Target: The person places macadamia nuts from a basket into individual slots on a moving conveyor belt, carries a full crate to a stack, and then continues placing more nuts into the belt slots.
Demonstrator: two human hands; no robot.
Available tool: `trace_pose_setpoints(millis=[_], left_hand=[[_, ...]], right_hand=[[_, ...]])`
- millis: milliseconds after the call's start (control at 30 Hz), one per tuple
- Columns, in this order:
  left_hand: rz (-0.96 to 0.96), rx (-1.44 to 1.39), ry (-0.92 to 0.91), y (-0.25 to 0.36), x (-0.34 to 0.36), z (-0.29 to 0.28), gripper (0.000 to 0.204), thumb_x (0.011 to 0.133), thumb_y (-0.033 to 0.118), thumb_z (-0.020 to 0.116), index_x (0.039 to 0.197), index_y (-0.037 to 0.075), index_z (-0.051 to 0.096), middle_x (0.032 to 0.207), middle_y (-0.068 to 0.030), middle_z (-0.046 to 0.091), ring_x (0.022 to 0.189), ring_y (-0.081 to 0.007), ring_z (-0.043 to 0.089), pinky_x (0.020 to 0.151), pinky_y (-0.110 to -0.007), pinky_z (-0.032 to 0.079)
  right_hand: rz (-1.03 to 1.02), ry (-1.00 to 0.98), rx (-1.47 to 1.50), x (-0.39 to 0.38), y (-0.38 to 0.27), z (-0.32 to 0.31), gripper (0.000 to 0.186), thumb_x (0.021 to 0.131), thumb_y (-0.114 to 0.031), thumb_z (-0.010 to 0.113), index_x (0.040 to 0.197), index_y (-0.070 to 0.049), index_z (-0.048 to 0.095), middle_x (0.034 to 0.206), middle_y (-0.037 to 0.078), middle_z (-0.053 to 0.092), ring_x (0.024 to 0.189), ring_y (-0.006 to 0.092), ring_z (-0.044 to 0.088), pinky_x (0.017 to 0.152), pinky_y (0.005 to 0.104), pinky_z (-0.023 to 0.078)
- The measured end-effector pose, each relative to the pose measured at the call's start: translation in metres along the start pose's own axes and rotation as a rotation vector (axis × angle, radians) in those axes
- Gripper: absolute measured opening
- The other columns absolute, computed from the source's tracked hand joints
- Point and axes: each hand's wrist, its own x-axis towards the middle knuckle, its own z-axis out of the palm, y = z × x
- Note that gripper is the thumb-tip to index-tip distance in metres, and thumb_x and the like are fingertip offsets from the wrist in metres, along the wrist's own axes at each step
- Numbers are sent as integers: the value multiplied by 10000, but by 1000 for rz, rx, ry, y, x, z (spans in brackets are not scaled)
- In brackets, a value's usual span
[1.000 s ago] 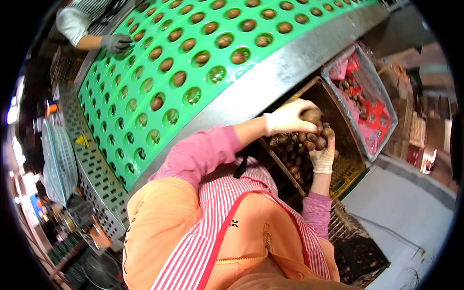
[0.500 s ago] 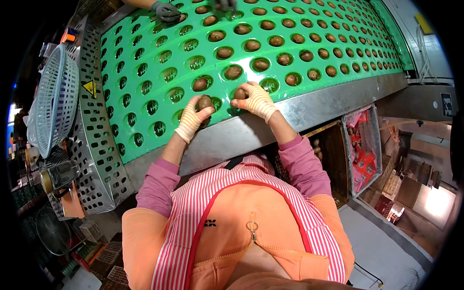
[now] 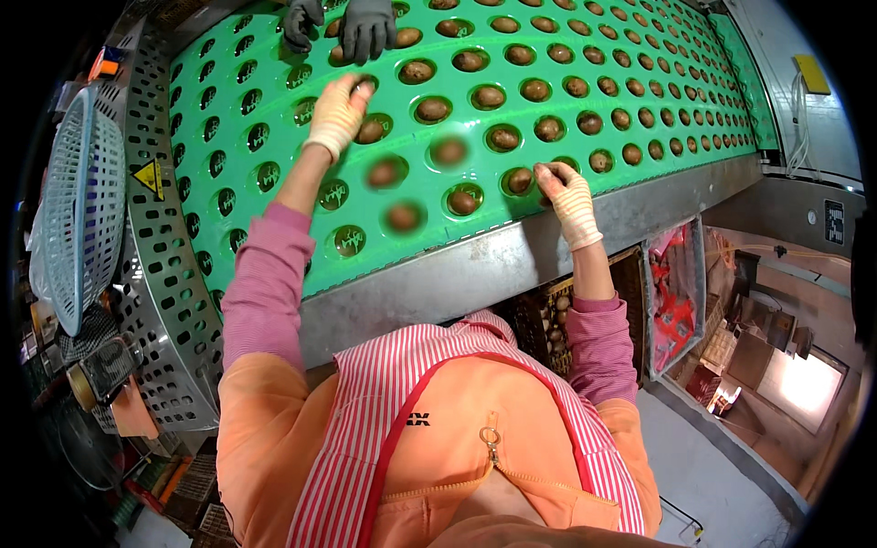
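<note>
Both gloved hands work over the green belt [image 3: 274,210], a moving tray of round cups that fills the upper half of the frame, most cups holding one brown fruit. The left hand [image 3: 336,111], stretched far up toward the upper centre, is cupped with fingers curled down over a cup; whether it holds a fruit there cannot be told. The right hand [image 3: 568,190], at centre right by the belt's near edge, pinches fingertips against a fruit [image 3: 519,180] sitting in its cup. Several fruits just left of it are smeared by motion, so the belt looks to be running. To do this well, each fruit should go down squarely into an empty cup, one per cup, and be let go only once seated; the empty cups [image 3: 350,240] in the near rows at lower left of the belt look like the gaps to fill. Another person's dark gloves [image 3: 352,26] work at the top edge, well apart, so reaching no further than the left hand already does seems wise. A crate [image 3: 539,315] of fruit sits below the belt, by the right elbow.
</note>
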Motion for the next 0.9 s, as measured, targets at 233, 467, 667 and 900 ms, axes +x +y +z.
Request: trace_pose_setpoints(millis=[233, 467, 667, 900], left_hand=[[235, 584, -67, -20, 27, 14, 412, 914, 228, 566, 1325, 219, 540, 1343, -90, 502, 1146, -352, 496, 1017, -439, 413], [337, 628, -27, -41, 8, 0, 449, 884, 164, 562, 1330, 206, 533, 1390, -58, 493, 1168, -338, 499, 1012, -441, 421], [417, 326, -109, 15, -66, 21, 278, 871, 218, 628, 1120, 94, 624, 1073, -147, 622, 1004, -344, 589, 894, -421, 489], [432, 502, -565, 38, -136, 48, 372, 774, 231, 712, 1113, 107, 620, 1117, -129, 583, 1076, -354, 538, 910, -448, 462]], right_hand=[[-626, -538, -294, -25, -32, 110, 377, 821, -49, 636, 1193, -64, 580, 1013, 78, 592, 881, 197, 596, 802, 312, 513], [-1231, -598, -699, -43, 17, 232, 354, 767, -127, 641, 1117, -126, 584, 1107, 110, 576, 1054, 337, 558, 834, 424, 500], [-952, -97, -556, -39, -1, 128, 310, 719, -70, 644, 1025, -52, 602, 1006, 171, 584, 909, 359, 572, 772, 454, 493], [-678, -40, -817, -29, 36, 88, 169, 820, -129, 516, 940, -92, 627, 962, 152, 582, 929, 350, 571, 812, 444, 482]])
